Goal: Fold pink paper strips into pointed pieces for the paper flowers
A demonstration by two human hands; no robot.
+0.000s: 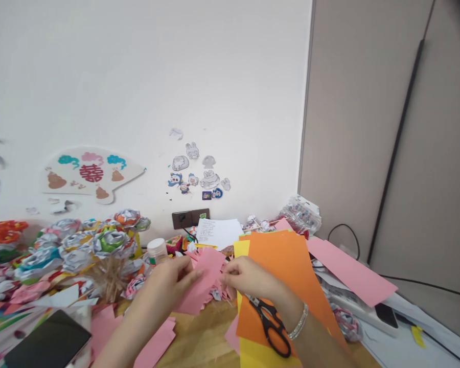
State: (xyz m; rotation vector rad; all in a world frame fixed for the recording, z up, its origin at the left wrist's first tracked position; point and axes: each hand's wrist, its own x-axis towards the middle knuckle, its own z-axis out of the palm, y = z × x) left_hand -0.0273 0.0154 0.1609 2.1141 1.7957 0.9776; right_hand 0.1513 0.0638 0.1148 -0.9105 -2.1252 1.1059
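A piece of pink paper [205, 278] is pinched between the thumb and fingers of my left hand [178, 278], tilted above the wooden table. My right hand [243, 276] is just beside its right edge, fingertips drawn together in a pinch. Whether those fingertips grip the edge or something small is hard to see. Below my right wrist, black-handled scissors [270, 322] lie on sheets of orange paper [287, 271] and yellow paper [249, 352]. Behind both hands is a heap of pink paper strips [218, 294], partly hidden.
Crumpled paper flowers [111, 243] crowd the left side, near a white-capped jar [157, 250]. A dark tablet-like device [48, 340] lies front left. More pink paper [155, 347] rests by my left forearm. At right are a pink sheet [354, 271], a power strip [362, 309] and cables.
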